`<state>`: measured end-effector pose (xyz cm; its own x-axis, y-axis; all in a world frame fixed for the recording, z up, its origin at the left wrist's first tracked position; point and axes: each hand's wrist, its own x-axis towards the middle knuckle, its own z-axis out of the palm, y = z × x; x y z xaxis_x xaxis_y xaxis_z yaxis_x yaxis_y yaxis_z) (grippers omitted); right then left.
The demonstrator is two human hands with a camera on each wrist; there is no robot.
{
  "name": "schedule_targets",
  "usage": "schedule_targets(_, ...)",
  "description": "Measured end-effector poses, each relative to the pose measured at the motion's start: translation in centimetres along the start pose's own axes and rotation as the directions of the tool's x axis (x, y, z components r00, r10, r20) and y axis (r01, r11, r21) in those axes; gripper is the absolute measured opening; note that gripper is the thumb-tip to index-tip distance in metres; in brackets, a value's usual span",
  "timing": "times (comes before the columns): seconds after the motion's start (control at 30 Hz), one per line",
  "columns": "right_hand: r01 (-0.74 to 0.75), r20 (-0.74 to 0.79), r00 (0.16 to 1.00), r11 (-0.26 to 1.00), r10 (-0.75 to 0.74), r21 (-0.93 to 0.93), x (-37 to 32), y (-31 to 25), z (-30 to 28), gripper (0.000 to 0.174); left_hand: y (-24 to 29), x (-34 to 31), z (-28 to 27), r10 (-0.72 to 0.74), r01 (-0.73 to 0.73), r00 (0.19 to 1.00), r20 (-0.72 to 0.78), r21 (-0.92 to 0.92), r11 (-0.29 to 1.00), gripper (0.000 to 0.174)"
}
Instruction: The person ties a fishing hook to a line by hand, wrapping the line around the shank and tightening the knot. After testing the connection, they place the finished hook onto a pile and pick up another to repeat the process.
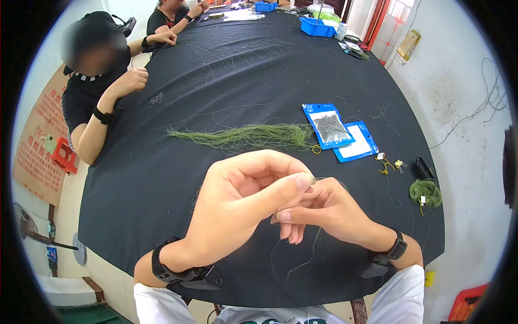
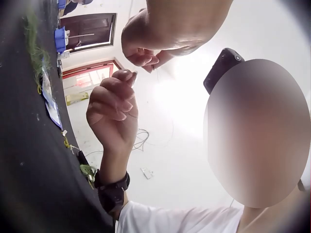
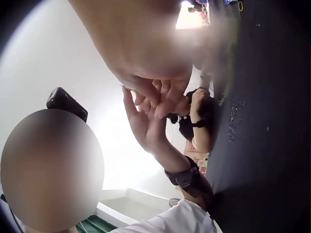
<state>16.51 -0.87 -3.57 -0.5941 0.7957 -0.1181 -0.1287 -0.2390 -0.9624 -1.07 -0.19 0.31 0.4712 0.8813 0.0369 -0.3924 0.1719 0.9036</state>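
Both hands are raised over the black-covered table, close together in front of the chest. The left hand (image 1: 237, 200) pinches with thumb against index finger, its fingertips right at the fingers of the right hand. The right hand (image 1: 334, 213) also pinches, thumb to index finger, with its other fingers curled beneath. A thin green thread (image 1: 298, 265) hangs in a loop below the right hand; the part between the fingertips is mostly hidden. In the left wrist view the right hand (image 2: 114, 107) shows its curled fingers; the left hand (image 3: 148, 121) shows in the right wrist view.
Beyond the hands lies a bundle of green threads (image 1: 243, 136). Two blue-edged packets (image 1: 330, 127), small yellow clips (image 1: 399, 166) and a green thread coil (image 1: 425, 193) lie to the right. Two people sit along the left side; a blue bin (image 1: 317, 27) stands far back.
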Motion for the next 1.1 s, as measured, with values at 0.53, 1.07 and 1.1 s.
schedule_targets(0.53, -0.081, 0.048, 0.995, 0.995, 0.084, -0.058, 0.7, 0.9, 0.0, 0.016, 0.2, -0.1, 0.3, 0.041, -0.034, 0.998, -0.05, 0.126, 0.991, 0.01)
schedule_targets(1.07, 0.101, -0.288, 0.948, 0.987, -0.133, -0.124, -2.8, -3.6, 0.5, 0.013, -1.5, 1.0, -0.4, 0.708, -0.514, 0.658, 0.256, 0.84, 0.174, 0.013)
schedule_targets(1.1, 0.17, -0.303, 0.901, 0.894, -0.312, -0.414, -2.9, -3.8, 0.7, 0.011, -1.5, 1.0, -0.4, 0.7, -0.517, 0.665, 0.261, 0.837, 0.179, 0.013)
